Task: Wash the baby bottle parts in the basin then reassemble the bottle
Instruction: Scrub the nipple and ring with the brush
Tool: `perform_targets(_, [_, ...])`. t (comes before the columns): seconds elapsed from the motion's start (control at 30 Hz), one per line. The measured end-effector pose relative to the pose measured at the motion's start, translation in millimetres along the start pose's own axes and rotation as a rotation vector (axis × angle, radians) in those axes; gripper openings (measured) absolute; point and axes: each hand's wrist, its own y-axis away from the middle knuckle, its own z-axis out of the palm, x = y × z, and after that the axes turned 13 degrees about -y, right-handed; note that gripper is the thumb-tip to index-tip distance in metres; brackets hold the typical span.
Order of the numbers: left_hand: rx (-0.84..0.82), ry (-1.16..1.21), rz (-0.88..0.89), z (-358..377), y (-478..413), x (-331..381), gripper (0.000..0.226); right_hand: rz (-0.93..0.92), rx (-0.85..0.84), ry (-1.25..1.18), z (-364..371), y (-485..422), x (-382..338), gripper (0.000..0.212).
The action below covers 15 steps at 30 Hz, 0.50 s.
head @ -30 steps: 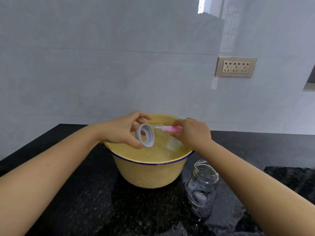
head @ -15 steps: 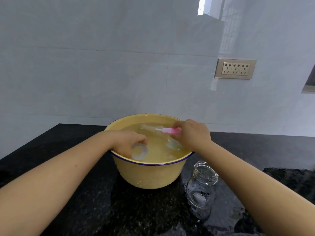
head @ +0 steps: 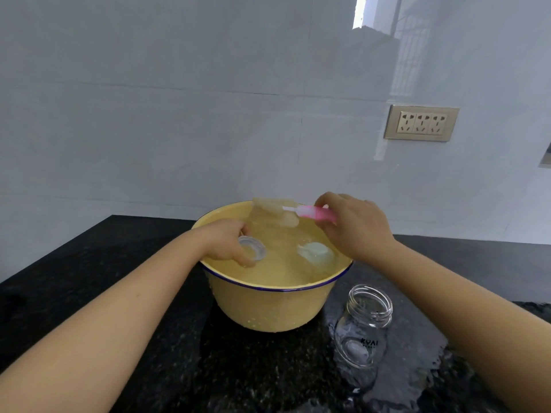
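The left hand (head: 222, 244) grips a ring (head: 252, 248) inside the basin (head: 268, 289) by its left rim, the right hand (head: 354, 228) pinches a brush (head: 310, 212) above it, black counter (head: 119, 293) beneath.

Black speckled stone countertop (head: 74, 263) across the lower part from 9 through 6 to 3 o'clock, glossy with a film of water (head: 417, 383) toward 5 o'clock. Behind it, from 9 over 12 to 3 o'clock, a wall of large pale grey glossy tiles (head: 179, 129) with thin joints, and at 2 o'clock a brass-coloured socket plate (head: 421, 123) with three outlets side by side. At 1 o'clock on the tiles, a faint reflection of a barred window (head: 408, 55); at 3 o'clock, cut by the frame edge, a dark recess (head: 548, 156).
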Motion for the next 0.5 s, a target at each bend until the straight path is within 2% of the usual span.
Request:
perform_targets(0.1, [0.005,0.061,-0.029,-1,-1,-2,0.059,-0.183,0.059,-0.046,-8,1,8,0.034])
perform_targets(0.23, [0.017,0.114,-0.022,-5,1,-2,0.068,-0.371,0.057,0.102,-7,-4,22,0.034])
perform_targets(0.33, [0.010,0.133,0.000,-5,2,-2,0.061,-0.499,0.074,0.244,-4,-9,24,0.036])
perform_targets(0.5, [-0.013,0.144,0.045,-5,2,-2,0.057,-0.703,0.224,0.337,-2,-14,23,0.048])
